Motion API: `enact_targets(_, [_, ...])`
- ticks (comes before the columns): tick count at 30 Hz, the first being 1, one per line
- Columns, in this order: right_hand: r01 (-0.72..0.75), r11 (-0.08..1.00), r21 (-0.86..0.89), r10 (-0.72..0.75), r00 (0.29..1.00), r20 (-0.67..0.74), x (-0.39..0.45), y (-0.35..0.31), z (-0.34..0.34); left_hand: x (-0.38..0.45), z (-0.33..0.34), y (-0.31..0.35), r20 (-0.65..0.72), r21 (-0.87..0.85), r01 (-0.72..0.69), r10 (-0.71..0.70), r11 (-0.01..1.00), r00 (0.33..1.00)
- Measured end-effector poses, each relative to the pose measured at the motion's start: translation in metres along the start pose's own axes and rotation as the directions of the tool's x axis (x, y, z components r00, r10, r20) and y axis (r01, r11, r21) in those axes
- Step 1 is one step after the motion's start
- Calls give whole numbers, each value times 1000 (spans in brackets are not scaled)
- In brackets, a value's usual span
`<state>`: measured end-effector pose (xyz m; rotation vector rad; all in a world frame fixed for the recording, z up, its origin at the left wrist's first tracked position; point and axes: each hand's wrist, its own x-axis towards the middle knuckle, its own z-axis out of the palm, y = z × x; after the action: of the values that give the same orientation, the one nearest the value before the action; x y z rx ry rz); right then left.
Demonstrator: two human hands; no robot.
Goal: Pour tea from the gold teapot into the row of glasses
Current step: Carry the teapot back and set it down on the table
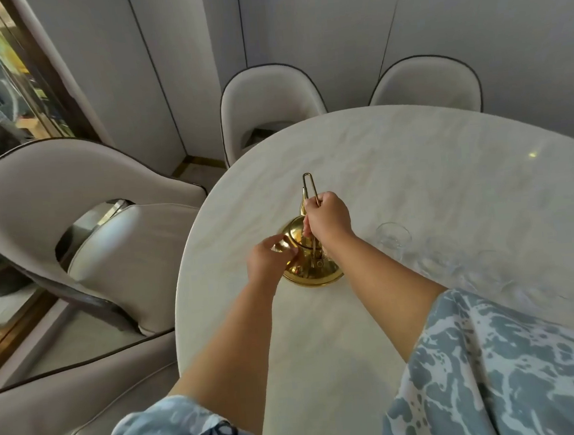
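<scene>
text: none legible | labels: none | brands: none | numbers: none

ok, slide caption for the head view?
Right hand grips gold teapot handle, left hand on its body, glasses alongside.

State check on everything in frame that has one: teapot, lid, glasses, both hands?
gold teapot: upright on the table, not pouring
lid: on the pot
handle: raised upright
nearest clear glass: upright, looks empty
other glasses: blurred, fill unclear
right hand: closed on the handle
left hand: fingers on the pot beside the lid
</scene>
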<state>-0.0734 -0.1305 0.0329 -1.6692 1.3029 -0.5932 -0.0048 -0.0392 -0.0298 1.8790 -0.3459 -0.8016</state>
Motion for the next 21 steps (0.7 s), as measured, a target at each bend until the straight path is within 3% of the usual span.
enact_targets(15, [19, 1000, 12, -19, 1000, 16, 3, 17, 5, 12, 10, -10, 36, 22, 14, -15, 1000, 999])
enact_targets(21, [-2, 996, -89, 14, 991, 134, -9, 9, -20, -1, 2, -4, 88, 28, -18, 16, 999, 996])
